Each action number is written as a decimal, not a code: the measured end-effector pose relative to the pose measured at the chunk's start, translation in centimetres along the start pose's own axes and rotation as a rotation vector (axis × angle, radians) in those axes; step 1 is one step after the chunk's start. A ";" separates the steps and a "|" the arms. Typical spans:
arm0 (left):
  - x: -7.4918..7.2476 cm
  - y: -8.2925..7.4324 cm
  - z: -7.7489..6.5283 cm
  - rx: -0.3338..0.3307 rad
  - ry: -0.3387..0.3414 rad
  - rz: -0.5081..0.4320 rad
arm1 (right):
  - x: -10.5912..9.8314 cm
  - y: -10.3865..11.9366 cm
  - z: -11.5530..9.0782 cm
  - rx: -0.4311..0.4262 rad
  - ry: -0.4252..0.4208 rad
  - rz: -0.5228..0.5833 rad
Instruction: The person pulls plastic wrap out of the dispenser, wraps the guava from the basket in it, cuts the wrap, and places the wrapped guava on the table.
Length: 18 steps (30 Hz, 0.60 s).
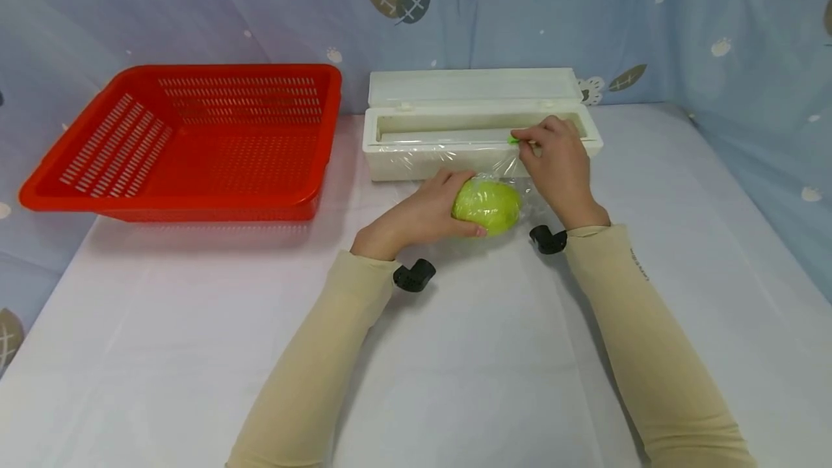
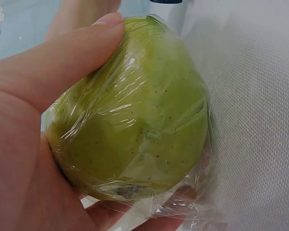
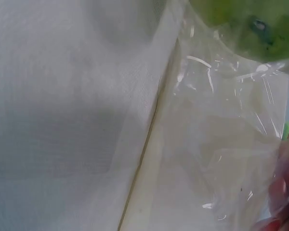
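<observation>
My left hand (image 1: 425, 214) grips a speckled yellow-green fruit (image 1: 487, 206), its thumb on the near side. Clear cling film (image 2: 130, 108) lies wrinkled tightly over the fruit. From there the film stretches up to the front rim of a white cling film box (image 1: 429, 163), whose lid (image 1: 473, 87) is tilted back. At that rim, toward the right end, my right hand (image 1: 560, 165) pinches a small bright green slider (image 1: 513, 140). Loose film (image 3: 221, 144) hangs between fruit and box in the right wrist view, where only some right fingertips show.
A red plastic basket (image 1: 221, 214) with slotted walls stands at the back left, beside the box. White cloth (image 1: 481, 381) covers the table. Behind it hangs a blue curtain (image 1: 520, 6) with leaf prints. Black wrist cameras (image 1: 414, 276) sit at both cuffs.
</observation>
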<state>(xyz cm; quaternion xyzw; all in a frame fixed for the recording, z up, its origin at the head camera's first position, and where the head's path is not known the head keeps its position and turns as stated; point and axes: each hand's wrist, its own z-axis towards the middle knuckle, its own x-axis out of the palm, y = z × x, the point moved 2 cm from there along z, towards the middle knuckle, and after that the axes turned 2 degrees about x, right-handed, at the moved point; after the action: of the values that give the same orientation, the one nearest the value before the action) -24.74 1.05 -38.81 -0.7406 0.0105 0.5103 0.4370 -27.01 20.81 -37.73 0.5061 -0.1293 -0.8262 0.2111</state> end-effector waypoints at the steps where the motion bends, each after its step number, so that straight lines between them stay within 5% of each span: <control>1: 0.0 0.0 0.0 -0.004 0.002 0.001 | 0.0 0.0 0.0 -0.005 0.002 0.001; 18: 0.0 0.0 0.0 -0.016 0.011 0.006 | -0.1 0.3 0.1 -0.064 0.051 -0.008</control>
<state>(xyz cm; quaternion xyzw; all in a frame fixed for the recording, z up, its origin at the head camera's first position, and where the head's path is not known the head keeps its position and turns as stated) -24.76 1.09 -38.86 -0.7467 0.0111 0.5077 0.4295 -27.04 20.58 -37.51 0.5206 -0.0950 -0.8176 0.2271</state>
